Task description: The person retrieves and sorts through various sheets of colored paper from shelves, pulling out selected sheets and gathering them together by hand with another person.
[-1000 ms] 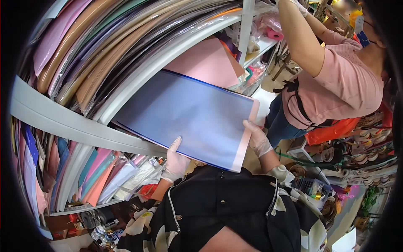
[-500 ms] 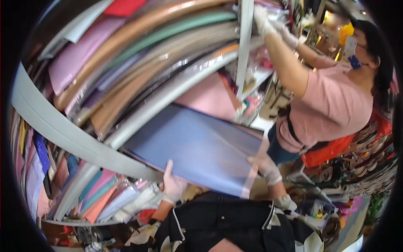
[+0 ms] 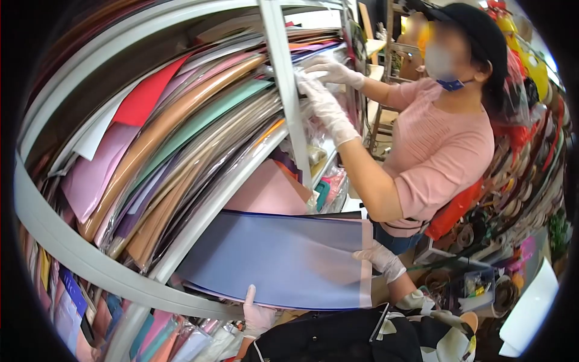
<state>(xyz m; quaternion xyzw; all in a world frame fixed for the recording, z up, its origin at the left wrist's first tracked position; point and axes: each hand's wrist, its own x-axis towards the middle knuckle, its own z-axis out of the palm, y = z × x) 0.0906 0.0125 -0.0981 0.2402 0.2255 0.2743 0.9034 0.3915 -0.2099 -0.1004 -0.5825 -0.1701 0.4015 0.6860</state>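
A flat stack of blue wrapping sheets [image 3: 271, 259] with a pale pink edge lies in front of me, its far left part inside a shelf bay. My left hand [image 3: 259, 315], in a thin white glove, grips the near edge, thumb on top and fingers hidden below. At the right end my gloved right hand [image 3: 383, 260] pinches the pink border. A pink sheet [image 3: 268, 190] lies behind the blue stack on the same shelf.
Layered sheets [image 3: 199, 127] in many colours fill the shelf above, behind a grey metal frame [image 3: 102, 274]. Another person [image 3: 437, 142] in a pink top stands at the right, gloved hands at the upper shelf. Rolls of ribbon [image 3: 525, 181] line the right side.
My view has tilted and shifted, so more of the upper shelves shows. The blue sheets appear lower and more level, with both my hands still on them.
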